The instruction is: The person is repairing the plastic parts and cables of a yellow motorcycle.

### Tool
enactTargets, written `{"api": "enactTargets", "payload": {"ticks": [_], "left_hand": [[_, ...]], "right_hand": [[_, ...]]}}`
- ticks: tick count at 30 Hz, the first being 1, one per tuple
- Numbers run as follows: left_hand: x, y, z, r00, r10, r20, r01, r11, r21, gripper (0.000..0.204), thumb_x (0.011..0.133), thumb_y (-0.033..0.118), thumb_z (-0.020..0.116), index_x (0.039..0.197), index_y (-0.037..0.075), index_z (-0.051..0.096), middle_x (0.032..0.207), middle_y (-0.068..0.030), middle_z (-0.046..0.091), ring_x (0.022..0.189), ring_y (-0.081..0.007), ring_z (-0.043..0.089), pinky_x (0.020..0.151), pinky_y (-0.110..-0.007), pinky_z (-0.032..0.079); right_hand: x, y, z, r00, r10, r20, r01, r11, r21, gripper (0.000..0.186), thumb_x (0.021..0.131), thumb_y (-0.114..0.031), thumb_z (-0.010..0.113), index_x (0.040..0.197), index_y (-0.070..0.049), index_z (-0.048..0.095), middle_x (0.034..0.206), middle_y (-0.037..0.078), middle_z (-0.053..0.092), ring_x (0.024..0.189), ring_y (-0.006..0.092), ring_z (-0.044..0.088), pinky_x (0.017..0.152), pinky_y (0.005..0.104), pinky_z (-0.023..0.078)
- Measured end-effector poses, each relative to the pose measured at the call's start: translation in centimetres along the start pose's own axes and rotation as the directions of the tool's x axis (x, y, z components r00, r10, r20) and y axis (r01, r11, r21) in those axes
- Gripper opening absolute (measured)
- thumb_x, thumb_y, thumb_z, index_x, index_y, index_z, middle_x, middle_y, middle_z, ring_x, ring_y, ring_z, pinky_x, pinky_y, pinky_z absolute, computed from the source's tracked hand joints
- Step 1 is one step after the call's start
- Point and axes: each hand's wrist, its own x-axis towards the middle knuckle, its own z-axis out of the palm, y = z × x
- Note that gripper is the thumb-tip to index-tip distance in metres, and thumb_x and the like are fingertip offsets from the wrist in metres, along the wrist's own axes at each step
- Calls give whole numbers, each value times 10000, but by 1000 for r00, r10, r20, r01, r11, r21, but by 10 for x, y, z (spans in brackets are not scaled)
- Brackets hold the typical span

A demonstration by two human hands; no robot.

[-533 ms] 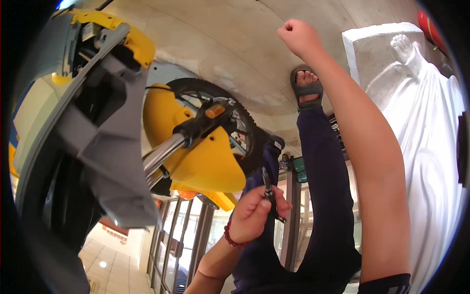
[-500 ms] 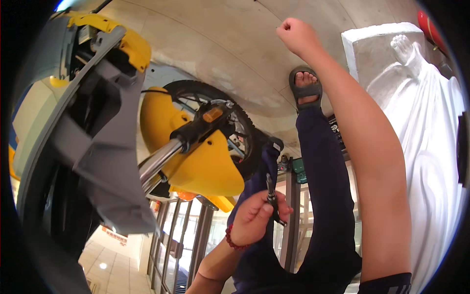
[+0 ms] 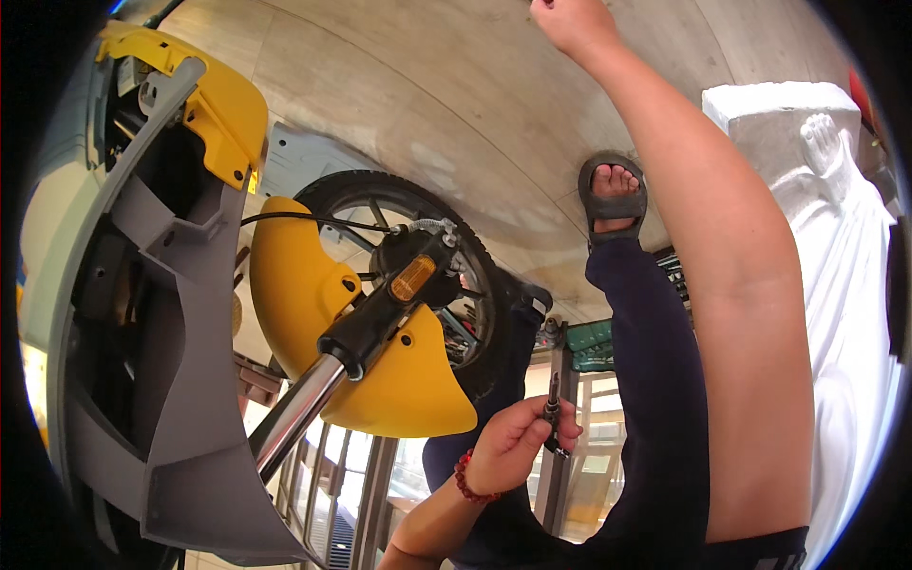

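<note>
My left hand, with a red bead bracelet at the wrist, is closed round a small dark tool that has a slim metal tip pointing up. It is in front of my leg, to the lower right of a yellow front fender and a spoked wheel with a black tyre. My right arm reaches far up over the floor. The right hand is curled and partly cut off by the upper edge; what its fingers hold, if anything, is hidden.
At left stand grey and yellow body panels and a chrome fork tube with an orange reflector. A white draped statue is at right. My sandalled foot is on the floor. A green case sits beyond my legs.
The whole view has shifted. My right hand has gone up to the picture's upper edge, and my left hand appears slightly lower and further right, still gripping the small tool.
</note>
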Motion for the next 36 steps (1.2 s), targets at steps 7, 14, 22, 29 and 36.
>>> {"api": "enactTargets", "payload": {"ticks": [7, 14, 22, 29, 36], "left_hand": [[4, -3, 5, 999, -44, -3, 44, 998, -54, 266, 1007, 141, 385, 1165, -39, 501, 942, -100, 603, 862, -163, 599, 894, -374, 492], [1, 0, 14, 1000, -14, -1, 14, 999, -43, 246, 987, 48, 357, 1174, -39, 492, 957, -95, 604, 872, -161, 593, 851, -348, 494], [-5, 7, 29, 1000, 23, 17, -21, 994, -111, 193, 964, 58, 456, 1155, 30, 459, 1008, -95, 558, 945, -181, 578, 989, -452, 454], [-5, 17, 31, 982, 165, -90, -181, 961, -211, 204, 949, 100, 540, 1126, 76, 443, 1010, -103, 557, 965, -196, 583, 983, -488, 451], [-27, 29, 51, 967, 195, -164, -232, 941, -248, 146, 942, 17, 485, 1064, 75, 432, 988, -99, 546, 937, -201, 583, 961, -487, 467]], "right_hand": [[15, -1, 12, 999, 40, -26, -40, 999, -5, 232, 856, -245, 555, 867, -25, 630, 974, 196, 624, 912, 355, 602, 803, 435, 487], [-17, 29, 3, 986, -35, -163, 52, 993, 102, 260, 869, -286, 578, 903, -42, 660, 757, 122, 670, 704, 274, 641, 659, 380, 491], [-179, 64, 0, 856, 329, 399, -437, 872, 219, 270, 865, -263, 561, 947, -25, 659, 865, 174, 671, 826, 320, 645, 706, 383, 490], [-239, 26, -21, 606, 199, 770, -664, 660, 352, 302, 845, -297, 613, 962, -23, 662, 803, 84, 657, 754, 189, 605, 706, 320, 468], [-248, -43, -93, 381, -60, 923, -689, 647, 326, 248, 886, -267, 574, 952, -41, 653, 793, -7, 591, 751, 99, 540, 674, 243, 427]]}}
